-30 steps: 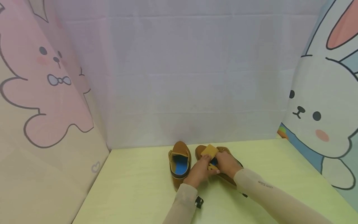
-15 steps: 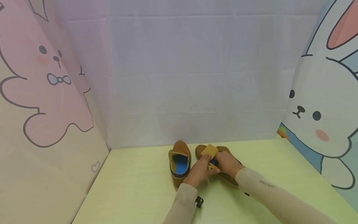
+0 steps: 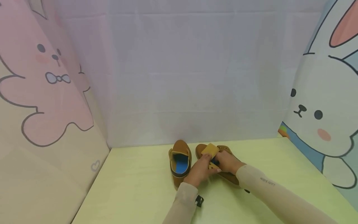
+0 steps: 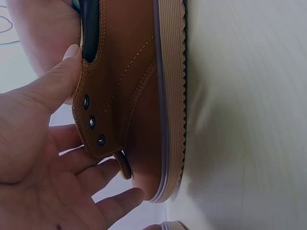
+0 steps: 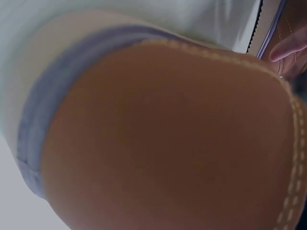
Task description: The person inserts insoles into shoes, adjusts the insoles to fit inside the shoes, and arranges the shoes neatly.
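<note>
A brown lace-up shoe without laces lies slanted on the table, toe toward the back. Its yellowish tongue is folded up. My left hand pinches the eyelet flap, thumb on its edge, fingers on the other side. My right hand reaches into the shoe's opening, its fingers hidden there; I cannot tell how they lie. The brown heel fills most of the right wrist view. A second brown shoe, blue inside, stands upright just left of my left hand.
The pale yellow table runs back to a white cloth wall. Side panels with a pink cartoon figure and a white rabbit flank it. A small black strap shows beside my left wrist.
Hands and shoes keep nearly the same places. My right forearm has shifted slightly to the right, and the head view has tilted a little.
</note>
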Motion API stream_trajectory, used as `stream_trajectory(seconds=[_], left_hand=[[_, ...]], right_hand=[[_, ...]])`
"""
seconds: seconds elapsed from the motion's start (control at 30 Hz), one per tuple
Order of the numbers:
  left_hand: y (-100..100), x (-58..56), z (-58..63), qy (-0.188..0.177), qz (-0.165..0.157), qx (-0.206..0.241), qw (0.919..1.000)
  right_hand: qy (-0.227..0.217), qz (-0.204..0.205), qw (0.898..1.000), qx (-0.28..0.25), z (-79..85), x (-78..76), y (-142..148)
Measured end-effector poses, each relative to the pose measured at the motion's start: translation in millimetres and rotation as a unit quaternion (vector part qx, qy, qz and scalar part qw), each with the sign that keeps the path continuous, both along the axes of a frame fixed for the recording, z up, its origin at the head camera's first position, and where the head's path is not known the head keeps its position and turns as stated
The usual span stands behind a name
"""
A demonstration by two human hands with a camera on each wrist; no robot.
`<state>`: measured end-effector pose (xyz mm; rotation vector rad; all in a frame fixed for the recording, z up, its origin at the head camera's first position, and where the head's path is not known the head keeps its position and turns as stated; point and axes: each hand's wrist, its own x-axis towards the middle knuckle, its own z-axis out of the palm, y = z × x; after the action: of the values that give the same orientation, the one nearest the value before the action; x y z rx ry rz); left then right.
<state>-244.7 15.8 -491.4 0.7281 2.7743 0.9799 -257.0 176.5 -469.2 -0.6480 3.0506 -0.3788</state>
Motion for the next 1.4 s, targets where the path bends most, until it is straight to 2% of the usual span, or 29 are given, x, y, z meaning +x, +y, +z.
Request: stream_trajectory(seconds=[0.17, 0.37, 0.5, 0.67, 0.8, 0.93, 1.2, 1.4], left_hand=[[-1, -1.3, 1.5, 0.004, -0.005, -0.003, 1.0], [0, -1.3, 1.3, -0.001, -0.008, -0.006, 0.9999], [0, -0.7, 2.0, -0.003, -0.002, -0.004, 1.0], [-1, -0.6, 0.7, -0.007, -0.001, 0.0, 1.0], [-1, -0.2, -1.2, -0.006, -0.002, 0.006, 1.0], [0, -0.9, -2.1, -0.005, -0.001, 0.008, 1.0], [-1, -1.7, -1.0, 0.002, -0.002, -0.001, 1.0], [-2, 1.0, -0.2, 0.008, 0.0, -0.008, 0.9999]], right_hand=[[0.017, 0.052, 0.998, -0.008, 4.1, -0.1, 7], [-0.034, 0.119, 0.992, -0.021, 15.1, 3.3, 20], [-0.052, 0.155, 0.987, -0.002, 19.4, 2.8, 26], [-0.077, 0.137, 0.987, 0.02, 18.5, 3.3, 26], [-0.088, 0.11, 0.99, 0.025, 16.1, 4.5, 25], [-0.092, 0.103, 0.99, 0.018, 15.4, 4.0, 24], [-0.078, 0.141, 0.987, 0.019, 21.0, 5.5, 26], [-0.117, 0.155, 0.98, 0.036, 35.8, 16.8, 32]])
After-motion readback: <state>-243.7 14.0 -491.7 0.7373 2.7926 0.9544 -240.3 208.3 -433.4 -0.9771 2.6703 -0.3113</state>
